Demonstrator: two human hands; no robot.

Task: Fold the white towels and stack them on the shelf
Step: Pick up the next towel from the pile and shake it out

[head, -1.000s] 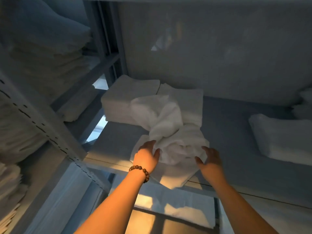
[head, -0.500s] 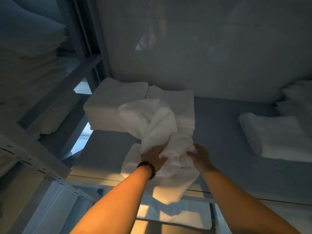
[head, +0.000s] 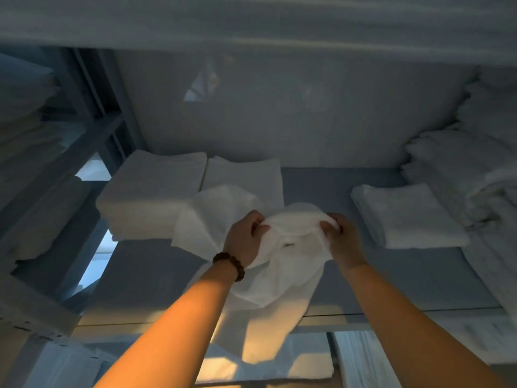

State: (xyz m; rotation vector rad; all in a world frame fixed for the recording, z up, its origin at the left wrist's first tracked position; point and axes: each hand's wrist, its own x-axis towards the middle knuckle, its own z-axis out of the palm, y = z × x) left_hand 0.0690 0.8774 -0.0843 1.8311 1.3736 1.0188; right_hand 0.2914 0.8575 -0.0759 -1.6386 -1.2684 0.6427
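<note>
A crumpled white towel [head: 282,264] hangs in the air above the grey shelf [head: 156,275], its lower end draped past the shelf's front edge. My left hand [head: 244,239], with a bead bracelet on the wrist, grips the towel's upper edge on the left. My right hand [head: 340,236] grips the same edge on the right, a short span of cloth stretched between them. Behind the towel two stacks of folded white towels [head: 156,197] stand side by side at the back left of the shelf.
A single folded towel [head: 405,217] lies on the shelf to the right, with a tall untidy pile of towels [head: 481,163] beyond it. Metal shelf uprights [head: 92,113] and more stacked linen [head: 25,130] fill the left. A shelf board [head: 251,21] runs overhead.
Both hands gathered the bunched towel off the shelf, lifted it and moved apart along its upper edge. The view tilted up, showing more of the right pile and the shelf above.
</note>
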